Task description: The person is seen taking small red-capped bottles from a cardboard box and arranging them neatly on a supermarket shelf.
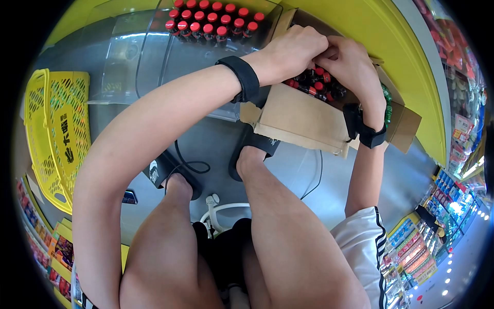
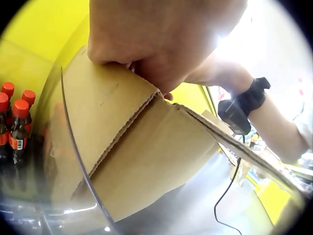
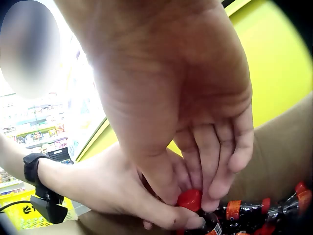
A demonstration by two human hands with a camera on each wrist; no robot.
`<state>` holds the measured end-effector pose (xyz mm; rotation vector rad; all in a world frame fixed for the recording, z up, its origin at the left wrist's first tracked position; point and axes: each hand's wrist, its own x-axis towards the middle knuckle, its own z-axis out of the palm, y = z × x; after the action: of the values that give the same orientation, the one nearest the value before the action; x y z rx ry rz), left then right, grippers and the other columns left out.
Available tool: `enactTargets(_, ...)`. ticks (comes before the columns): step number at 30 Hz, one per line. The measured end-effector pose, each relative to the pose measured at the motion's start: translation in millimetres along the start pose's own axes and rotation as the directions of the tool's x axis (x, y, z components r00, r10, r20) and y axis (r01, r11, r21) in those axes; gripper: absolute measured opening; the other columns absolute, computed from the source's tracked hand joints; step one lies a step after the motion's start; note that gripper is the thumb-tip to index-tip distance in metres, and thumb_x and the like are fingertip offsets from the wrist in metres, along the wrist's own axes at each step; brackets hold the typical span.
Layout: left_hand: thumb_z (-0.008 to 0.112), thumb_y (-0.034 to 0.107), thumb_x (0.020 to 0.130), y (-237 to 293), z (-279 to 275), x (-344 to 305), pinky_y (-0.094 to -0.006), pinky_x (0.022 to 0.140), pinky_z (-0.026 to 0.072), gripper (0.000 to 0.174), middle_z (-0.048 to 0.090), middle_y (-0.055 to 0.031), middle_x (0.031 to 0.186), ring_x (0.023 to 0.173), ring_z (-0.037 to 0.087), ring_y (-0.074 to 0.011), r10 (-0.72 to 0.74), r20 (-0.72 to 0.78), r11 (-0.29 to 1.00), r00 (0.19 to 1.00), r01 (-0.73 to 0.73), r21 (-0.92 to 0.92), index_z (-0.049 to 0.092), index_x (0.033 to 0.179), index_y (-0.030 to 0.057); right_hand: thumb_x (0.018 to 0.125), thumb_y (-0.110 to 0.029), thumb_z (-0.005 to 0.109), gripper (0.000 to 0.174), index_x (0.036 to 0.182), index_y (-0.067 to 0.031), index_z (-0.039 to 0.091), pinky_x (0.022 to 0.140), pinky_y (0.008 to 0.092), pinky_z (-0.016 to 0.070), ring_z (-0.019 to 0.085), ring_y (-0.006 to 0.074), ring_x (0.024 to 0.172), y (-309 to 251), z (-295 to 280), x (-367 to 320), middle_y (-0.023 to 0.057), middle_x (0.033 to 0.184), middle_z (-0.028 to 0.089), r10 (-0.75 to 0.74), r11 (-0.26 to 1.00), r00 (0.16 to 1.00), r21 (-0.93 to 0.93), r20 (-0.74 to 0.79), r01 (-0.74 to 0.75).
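Note:
My left hand (image 1: pixel 297 50) and right hand (image 1: pixel 351 66) meet over an open cardboard box (image 1: pixel 303 116). Between them, in the right wrist view, is a small cola bottle with a red cap (image 3: pixel 190 199). The right thumb and fingertips pinch around the cap, while the left thumb (image 3: pixel 183 219) lies across the bottle just below it. Most of this bottle is hidden by the hands. Several more dark bottles with red caps (image 1: pixel 320 85) lie jumbled inside the box. In the left wrist view the left hand (image 2: pixel 146 39) is curled right above a box flap (image 2: pixel 107 103).
Left of the box, a clear plastic bin (image 1: pixel 149 72) contains rows of upright red-capped bottles (image 1: pixel 211 20). Green bottles (image 1: pixel 387 105) show at the box's right side. A yellow basket (image 1: pixel 62 129) stands far left. A black cable (image 1: pixel 193 165) crosses the floor near the feet.

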<state>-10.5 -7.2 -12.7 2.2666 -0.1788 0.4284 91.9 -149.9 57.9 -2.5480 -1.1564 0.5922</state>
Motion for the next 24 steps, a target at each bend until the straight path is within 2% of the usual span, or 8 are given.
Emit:
enactTargets(4, 0.083, 0.004, 0.082, 1.1, 1.5, 0.6, -0.0499, 0.083, 0.0616, 0.019, 0.076, -0.0224, 0.093, 0.094, 0.075, -0.0428, 0.022, -0.015, 1.0, 1.0, -0.021, 0.009, 0.077, 0.098, -0.0019, 0.081, -0.015, 0.08, 0.025, 0.099, 0.0027, 0.081, 0.082, 0.0427, 0.0632, 0.079, 0.036, 0.083, -1.7, 3.4, 0.8, 0.0205, 0.087, 0.08, 0.0, 0.996, 1.0, -0.087, -0.023, -0.002)
enactTargets(6, 0.085, 0.006, 0.081, 1.5, 2.0, 3.1, -0.0503, 0.084, 0.0614, 0.02, 0.076, -0.0226, 0.093, 0.094, 0.075, -0.0431, -0.026, 0.114, 0.998, 0.993, 0.019, 0.059, 0.077, 0.097, -0.0016, 0.081, -0.015, 0.08, 0.026, 0.099, 0.0026, 0.081, 0.081, 0.0424, 0.0632, 0.079, 0.0359, 0.083, -2.0, 2.9, 0.7, 0.0204, 0.086, 0.08, 0.006, 0.995, 1.0, -0.099, -0.008, -0.007)
enactTargets(8, 0.084, 0.006, 0.08, 1.5, 2.9, 3.5, -0.0506, 0.085, 0.0614, 0.019, 0.076, -0.0229, 0.092, 0.094, 0.075, -0.0433, -0.021, 0.09, 0.998, 0.996, 0.017, 0.052, 0.077, 0.096, -0.0018, 0.081, -0.016, 0.081, 0.026, 0.1, 0.0024, 0.081, 0.081, 0.0422, 0.0632, 0.079, 0.0357, 0.083, -1.3, 0.5, -0.4, 0.0203, 0.086, 0.079, 0.015, 0.993, 1.0, -0.114, 0.007, -0.014)
enactTargets(10, 0.083, 0.006, 0.08, -0.5, 5.9, 3.2, -0.0508, 0.085, 0.0613, 0.018, 0.075, -0.0233, 0.092, 0.095, 0.075, -0.0436, -0.017, 0.066, 0.999, 0.998, 0.015, 0.044, 0.076, 0.095, -0.002, 0.083, -0.017, 0.081, 0.027, 0.1, 0.0032, 0.081, 0.081, 0.0407, 0.0633, 0.079, 0.0335, 0.082, -0.1, -2.1, -0.9, 0.0189, 0.086, 0.079, 0.112, 0.994, 0.993, -0.005, 0.031, -0.112)
enactTargets(13, 0.079, 0.005, 0.081, -5.0, 9.6, 2.8, -0.0507, 0.084, 0.0616, 0.015, 0.075, -0.0238, 0.091, 0.093, 0.075, -0.0438, 0.019, 0.038, 0.998, 0.999, -0.021, 0.06, 0.076, 0.093, -0.0027, 0.085, -0.018, 0.081, 0.028, 0.102, 0.0038, 0.08, 0.083, 0.0385, 0.0631, 0.08, 0.0296, 0.083, 14.3, -1.2, -0.5, 0.0181, 0.087, 0.08, 0.001, 0.999, 0.999, -0.05, -0.032, -0.003)
enactTargets(19, 0.076, 0.004, 0.081, -3.0, 7.1, 0.6, -0.0502, 0.08, 0.062, 0.011, 0.075, -0.0244, 0.09, 0.089, 0.075, -0.0434, 0.032, 0.034, 0.996, 0.999, -0.034, 0.081, 0.076, 0.091, -0.0024, 0.091, -0.02, 0.079, 0.029, 0.107, 0.0035, 0.08, 0.083, 0.036, 0.0622, 0.079, 0.0248, 0.086, 23.4, -11.3, -7.7, 0.0188, 0.09, 0.08, 0.04, 0.998, 0.999, 0.044, -0.017, -0.039)
enactTargets(21, 0.075, 0.004, 0.082, -4.0, 4.0, -0.7, -0.0497, 0.078, 0.0619, 0.008, 0.074, -0.0232, 0.086, 0.087, 0.076, -0.0426, 0.053, 0.158, 0.993, 0.986, -0.069, 0.097, 0.075, 0.088, -0.0016, 0.092, -0.02, 0.078, 0.028, 0.107, 0.0034, 0.08, 0.082, 0.035, 0.0617, 0.078, 0.0236, 0.084, 24.6, -14.0, -10.0, 0.0177, 0.09, 0.08, 0.064, 0.995, 0.998, 0.078, -0.02, -0.063)
enactTargets(24, 0.073, 0.006, 0.085, -5.8, 2.3, -6.7, -0.0481, 0.079, 0.0613, 0.009, 0.074, -0.0221, 0.089, 0.086, 0.075, -0.0416, 0.112, 0.198, 0.979, 0.974, -0.142, 0.143, 0.074, 0.089, -0.0019, 0.096, -0.017, 0.075, 0.026, 0.11, 0.0039, 0.079, 0.081, 0.0318, 0.0599, 0.076, 0.0181, 0.085, 33.2, -16.8, -10.9, 0.0128, 0.092, 0.08, 0.097, 0.984, 0.995, 0.152, 0.005, -0.096)
